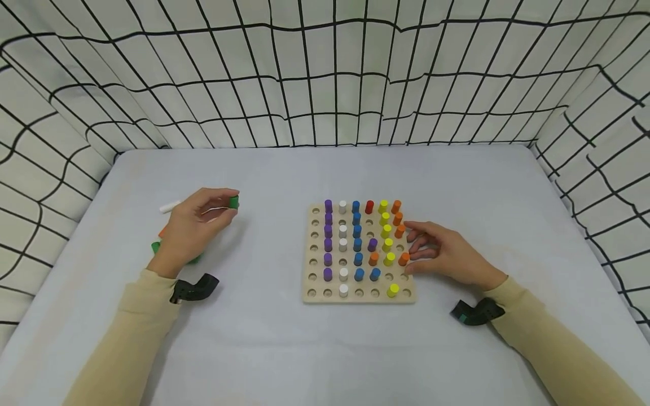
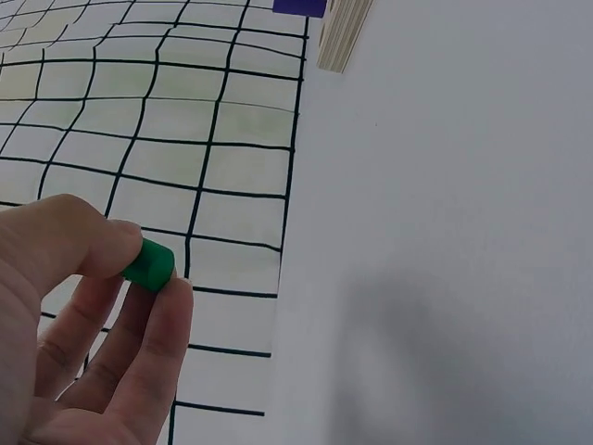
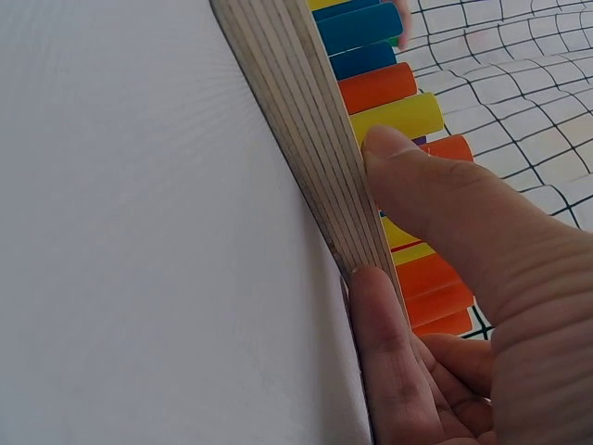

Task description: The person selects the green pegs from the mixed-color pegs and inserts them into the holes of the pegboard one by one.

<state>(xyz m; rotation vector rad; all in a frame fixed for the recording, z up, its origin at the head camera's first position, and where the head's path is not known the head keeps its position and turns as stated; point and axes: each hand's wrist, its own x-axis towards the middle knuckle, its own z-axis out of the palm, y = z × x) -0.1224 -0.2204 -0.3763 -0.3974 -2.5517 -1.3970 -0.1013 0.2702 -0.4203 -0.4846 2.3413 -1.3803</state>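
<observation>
My left hand [image 1: 195, 225] is raised over the left of the table and pinches a green peg [image 1: 234, 202] between thumb and fingertips. In the left wrist view the green peg [image 2: 148, 266] pokes out past the fingertips. My right hand [image 1: 447, 254] holds the right edge of a wooden pegboard [image 1: 320, 285]. In the right wrist view the thumb lies along the upper edge of the pegboard [image 3: 296, 130], and a finger presses its side. Purple, white, blue, yellow and orange pegs stand in columns on it, with a red peg [image 1: 369, 207] in the far row.
Under and behind my left hand lie a white peg [image 1: 170, 207], a partly hidden orange peg [image 1: 162, 232] and green pegs [image 1: 155, 247]. Several holes in the board hold no peg. A white, black-lined grid wall [image 1: 325, 73] bounds the table at the back and sides.
</observation>
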